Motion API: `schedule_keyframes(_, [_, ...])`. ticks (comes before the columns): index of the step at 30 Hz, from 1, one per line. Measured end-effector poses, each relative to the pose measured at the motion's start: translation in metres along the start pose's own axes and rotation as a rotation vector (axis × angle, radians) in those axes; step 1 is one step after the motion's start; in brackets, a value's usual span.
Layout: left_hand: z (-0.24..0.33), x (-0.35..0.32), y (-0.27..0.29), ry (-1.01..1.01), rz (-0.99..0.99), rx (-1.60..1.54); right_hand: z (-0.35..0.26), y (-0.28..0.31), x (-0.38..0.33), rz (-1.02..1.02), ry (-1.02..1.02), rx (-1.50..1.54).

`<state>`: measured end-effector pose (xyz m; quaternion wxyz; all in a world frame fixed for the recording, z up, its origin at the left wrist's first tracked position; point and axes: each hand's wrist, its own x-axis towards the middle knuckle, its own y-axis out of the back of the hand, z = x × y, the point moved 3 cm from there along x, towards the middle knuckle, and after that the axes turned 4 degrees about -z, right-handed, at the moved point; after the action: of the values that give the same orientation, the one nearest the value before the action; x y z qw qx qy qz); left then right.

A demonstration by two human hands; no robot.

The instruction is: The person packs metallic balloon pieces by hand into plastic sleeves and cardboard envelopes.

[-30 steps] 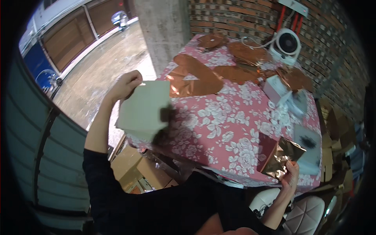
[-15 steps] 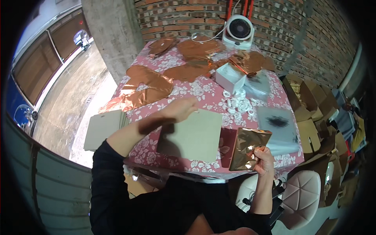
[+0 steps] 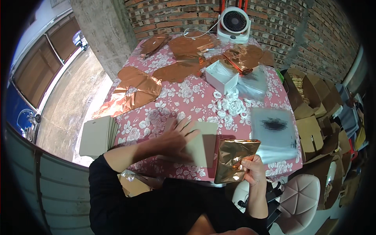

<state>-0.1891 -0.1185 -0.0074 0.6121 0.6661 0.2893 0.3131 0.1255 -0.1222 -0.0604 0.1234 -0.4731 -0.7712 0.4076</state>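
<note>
My left hand (image 3: 175,139) is over a square grey cardboard sheet (image 3: 205,150) at the near edge of the table, its fingers stretched and spread. The hand and forearm hide the left part of the sheet; whether the palm presses on it I cannot tell. My right hand (image 3: 254,169) pinches the right side of a flat, folded copper foil packet (image 3: 234,156), thumb on top. This shiny rectangle is held just right of the sheet, tilted a little. Flat copper foil balloons (image 3: 135,88) lie across the far half of the table.
A stack of grey cardboard (image 3: 94,137) stands at the table's left edge. Clear plastic bags (image 3: 274,135) lie at right, near white ribbon rolls (image 3: 235,107) and an open white box (image 3: 222,80). A fan (image 3: 235,21) stands at the back; cartons (image 3: 309,111) and a chair (image 3: 299,199) are at right.
My left hand has come down from the sheet's far edge to over its left part, its fingers now spread. My right hand still holds the foil packet, slightly nearer me. The view has shifted.
</note>
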Motion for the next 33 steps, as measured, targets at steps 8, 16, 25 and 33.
schedule_keyframes(8, [-0.067, 0.038, -0.048, 0.18, -0.019, -0.317, -0.001, -0.004, -0.001, -0.021, -0.011, -0.043])
schedule_keyframes(16, [-0.109, 0.178, -0.027, 0.67, 0.102, -1.048, 0.0, -0.005, -0.001, -0.027, 0.068, -0.047])
schedule_keyframes(25, [-0.11, 0.141, -0.022, 0.539, 0.201, -1.26, 0.006, 0.007, 0.0, 0.039, 0.042, 0.013])
schedule_keyframes(33, [-0.05, 0.041, 0.018, 0.319, -0.339, -1.071, -0.025, -0.019, -0.002, 0.191, 0.289, -0.168])
